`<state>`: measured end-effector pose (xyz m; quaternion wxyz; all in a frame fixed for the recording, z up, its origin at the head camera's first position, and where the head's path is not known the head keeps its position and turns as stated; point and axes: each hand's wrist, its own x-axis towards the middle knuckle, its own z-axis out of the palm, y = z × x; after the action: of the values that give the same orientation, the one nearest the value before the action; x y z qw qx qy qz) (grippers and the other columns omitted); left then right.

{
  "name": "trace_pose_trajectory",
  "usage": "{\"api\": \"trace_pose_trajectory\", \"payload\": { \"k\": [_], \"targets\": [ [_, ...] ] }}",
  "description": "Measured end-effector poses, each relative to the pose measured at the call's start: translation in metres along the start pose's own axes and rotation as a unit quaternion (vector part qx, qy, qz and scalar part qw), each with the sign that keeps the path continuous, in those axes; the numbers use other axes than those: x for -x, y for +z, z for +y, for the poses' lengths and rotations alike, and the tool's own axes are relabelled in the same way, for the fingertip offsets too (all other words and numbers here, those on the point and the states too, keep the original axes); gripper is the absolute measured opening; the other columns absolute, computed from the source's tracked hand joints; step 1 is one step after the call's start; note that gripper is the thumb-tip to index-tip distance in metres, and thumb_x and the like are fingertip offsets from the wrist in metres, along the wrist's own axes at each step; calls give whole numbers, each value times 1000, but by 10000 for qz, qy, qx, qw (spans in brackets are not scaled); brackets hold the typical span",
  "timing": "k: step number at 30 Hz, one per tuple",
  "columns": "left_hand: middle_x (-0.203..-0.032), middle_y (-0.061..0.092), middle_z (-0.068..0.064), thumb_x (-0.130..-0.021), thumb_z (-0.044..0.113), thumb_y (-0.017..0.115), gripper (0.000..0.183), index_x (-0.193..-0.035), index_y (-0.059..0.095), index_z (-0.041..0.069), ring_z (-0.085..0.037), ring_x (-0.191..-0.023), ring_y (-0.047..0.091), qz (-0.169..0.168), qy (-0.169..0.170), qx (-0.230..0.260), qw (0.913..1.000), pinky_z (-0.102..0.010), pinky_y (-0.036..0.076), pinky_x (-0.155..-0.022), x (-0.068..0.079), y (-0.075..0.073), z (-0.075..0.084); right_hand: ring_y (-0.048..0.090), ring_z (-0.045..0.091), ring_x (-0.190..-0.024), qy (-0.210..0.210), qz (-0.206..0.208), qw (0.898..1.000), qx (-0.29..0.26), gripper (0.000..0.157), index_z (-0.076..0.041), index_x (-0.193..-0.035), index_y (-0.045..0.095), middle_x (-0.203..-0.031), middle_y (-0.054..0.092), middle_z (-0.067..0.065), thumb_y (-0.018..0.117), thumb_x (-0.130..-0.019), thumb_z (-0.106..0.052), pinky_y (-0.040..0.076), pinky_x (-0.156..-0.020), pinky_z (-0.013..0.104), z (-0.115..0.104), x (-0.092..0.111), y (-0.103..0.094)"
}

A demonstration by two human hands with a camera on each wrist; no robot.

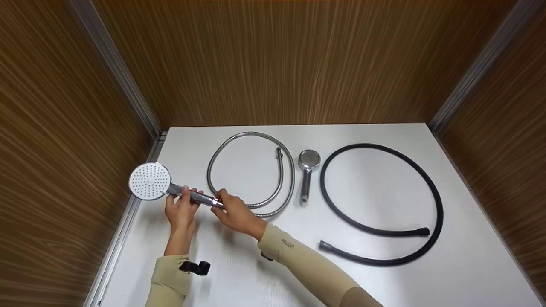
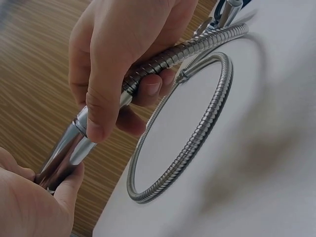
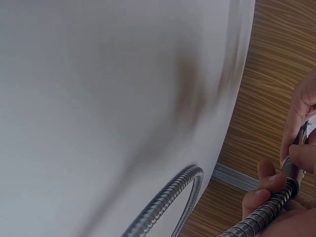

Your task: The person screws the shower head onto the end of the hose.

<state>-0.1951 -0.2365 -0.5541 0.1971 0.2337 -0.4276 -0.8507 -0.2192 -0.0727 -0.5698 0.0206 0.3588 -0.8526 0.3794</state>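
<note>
A shower head (image 1: 149,181) with a round white spray face and a chrome handle is held above the left side of the table. My left hand (image 1: 182,212) grips its handle, thumb on top. At the handle's lower end, my right hand (image 1: 237,214) pinches the metal end fitting of a silver shower hose (image 1: 293,179). In the left wrist view the fitting meets the handle end, and the ribbed hose (image 2: 182,52) runs back through the right fingers. Whether the thread is engaged is hidden. The hose's remaining length lies looped on the table, its other end (image 1: 279,152) inside the loop.
A smaller chrome shower head (image 1: 306,179) lies right of the silver hose. Farther right, a black hose (image 1: 439,204) is coiled in a wide loop. Wood-grain panels (image 1: 273,64) enclose the white table (image 1: 264,277) at the back and both sides.
</note>
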Motion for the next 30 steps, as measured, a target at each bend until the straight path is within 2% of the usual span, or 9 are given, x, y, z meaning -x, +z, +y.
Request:
{"api": "trace_pose_trajectory", "payload": {
  "k": [12, 19, 26, 30],
  "targets": [
    [-89, 65, -7, -107, 12, 58, 20, -120, 44, 5, -14, -82, 71, 56, -84, 51, 9999, -29, 70, -81, 0, 3, 1, 65, 14, -84, 34, -47, 10000, 79, 24, -4, -120, 57, -100, 74, 8, 64, -106, -22, 59, -72, 27, 0, -1, -1],
    [-95, 64, -8, -107, 12, 59, 22, -123, 45, 5, -17, -87, 72, 69, -150, -94, 9998, -31, 70, -87, 0, 3, 2, 67, 14, -87, 47, -39, 9999, 113, 23, -4, -119, 62, -101, 75, 7, 62, -107, -24, 61, -75, 25, 1, -2, -2],
    [-96, 64, -7, -107, 14, 59, 23, -124, 46, 6, -14, -86, 73, 126, -197, -160, 9996, -31, 70, -88, -1, 2, 2, 63, 12, -82, 101, -23, 9999, -19, 36, 0, -127, 53, -99, 75, 10, 69, -104, -23, 58, -70, 24, 1, 0, -1],
    [-95, 64, -7, -107, 13, 58, 22, -123, 45, 6, -14, -85, 71, 57, -146, -69, 9999, -31, 70, -88, 0, 1, 2, 62, 13, -81, 156, 22, 9999, -1, 32, -2, -122, 53, -97, 74, 10, 71, -103, -21, 56, -69, 24, 0, -1, 0]
  ]
}}
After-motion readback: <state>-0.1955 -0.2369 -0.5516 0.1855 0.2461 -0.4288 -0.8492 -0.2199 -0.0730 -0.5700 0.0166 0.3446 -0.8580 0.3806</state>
